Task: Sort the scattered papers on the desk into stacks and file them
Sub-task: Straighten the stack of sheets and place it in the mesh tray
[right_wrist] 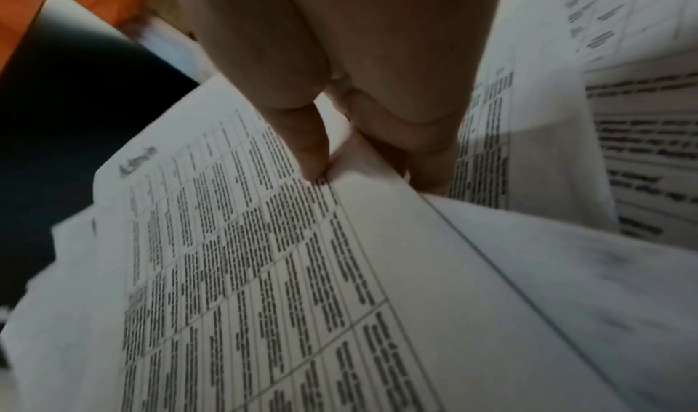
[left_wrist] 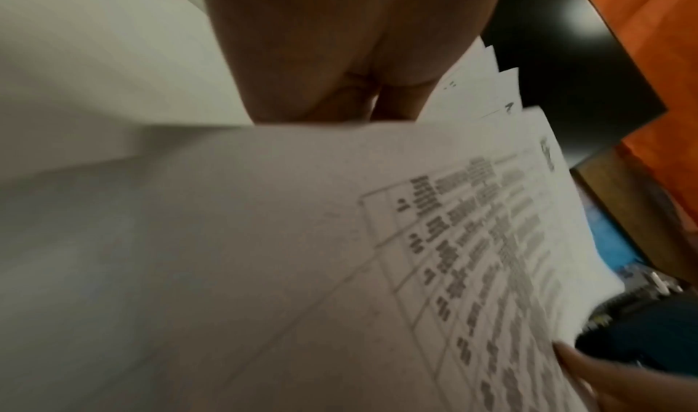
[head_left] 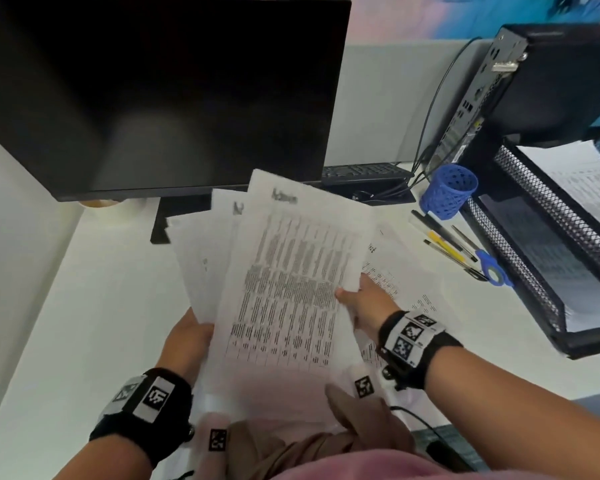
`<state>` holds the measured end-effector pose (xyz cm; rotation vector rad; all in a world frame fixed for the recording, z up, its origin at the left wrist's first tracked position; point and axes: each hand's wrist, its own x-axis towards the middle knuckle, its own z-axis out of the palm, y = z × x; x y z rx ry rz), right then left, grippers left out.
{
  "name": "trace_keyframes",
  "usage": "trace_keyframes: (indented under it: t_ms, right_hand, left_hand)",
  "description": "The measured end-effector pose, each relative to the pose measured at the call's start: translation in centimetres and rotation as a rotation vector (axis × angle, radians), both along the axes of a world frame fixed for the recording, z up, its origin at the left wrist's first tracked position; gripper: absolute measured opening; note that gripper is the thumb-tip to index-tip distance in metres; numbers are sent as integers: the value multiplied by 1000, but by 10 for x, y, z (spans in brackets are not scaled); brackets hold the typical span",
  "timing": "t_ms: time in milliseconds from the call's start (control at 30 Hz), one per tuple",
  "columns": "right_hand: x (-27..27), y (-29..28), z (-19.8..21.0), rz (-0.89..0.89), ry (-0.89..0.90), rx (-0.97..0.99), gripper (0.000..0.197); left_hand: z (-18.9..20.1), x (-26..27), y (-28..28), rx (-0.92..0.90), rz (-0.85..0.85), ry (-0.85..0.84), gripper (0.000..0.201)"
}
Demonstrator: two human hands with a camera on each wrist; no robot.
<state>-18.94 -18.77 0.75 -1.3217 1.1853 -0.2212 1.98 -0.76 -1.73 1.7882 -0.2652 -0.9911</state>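
A fanned bundle of printed papers [head_left: 284,282] is raised above the desk, tables of text facing me. My left hand [head_left: 187,341] grips the bundle's left edge, fingers hidden behind the sheets [left_wrist: 340,239]. My right hand [head_left: 364,299] pinches the right edge of the top sheet [right_wrist: 264,254], thumb on the printed side and fingers beneath. More printed papers [head_left: 406,299] lie flat on the desk under my right hand.
A dark monitor [head_left: 160,95] stands just behind the bundle. At the right are a black mesh paper tray [head_left: 541,258] holding sheets, a blue pen cup [head_left: 449,192] on its side, loose pens [head_left: 444,244], blue scissors [head_left: 492,268] and a computer case [head_left: 534,81].
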Motion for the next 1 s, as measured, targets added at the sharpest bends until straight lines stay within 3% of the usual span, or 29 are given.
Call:
trace_keyframes:
  t_ms: [67,133,200,300,400,467,567,667,733,800,1000]
  right_hand:
    - [5,5,-1,25,28,-43,39]
    - [8,6,-4,68,105,-116,42]
    - [8,5,-7,175,199,-193,46]
    - [7,6,-10,264,161,-127,40]
    - [-3,-6,-15,60,213,-144,41]
    - [-19,-26,-20,-134,349,-206,47]
    - [-46,-50,-24,-285,592,-206,59]
    - [-60,-57,-31,-305,901,-169,75]
    - [-59,-58,-35,-281,978,-141,95]
    - [-55,-61,-44,-286,991,-144,100]
    - [-48,-63,-47,-93,847,-204,29]
  left_hand:
    - [3,-5,-1,-44,58,137,27]
    - [3,-6,-1,-79,101,238,61]
    - [12,-7,-1,-27,43,107,64]
    - [12,-4,1,151,-178,-180,46]
    - [2,0,5,225,-201,-208,26]
    - [-6,0,9,242,-179,-206,23]
    - [-16,0,12,252,-145,-182,22]
    - [-20,2,14,269,-135,-160,23]
    - [-22,3,13,273,-146,-150,25]
    - [-21,2,11,286,-162,-147,24]
    - [-22,1,12,275,-148,-145,21]
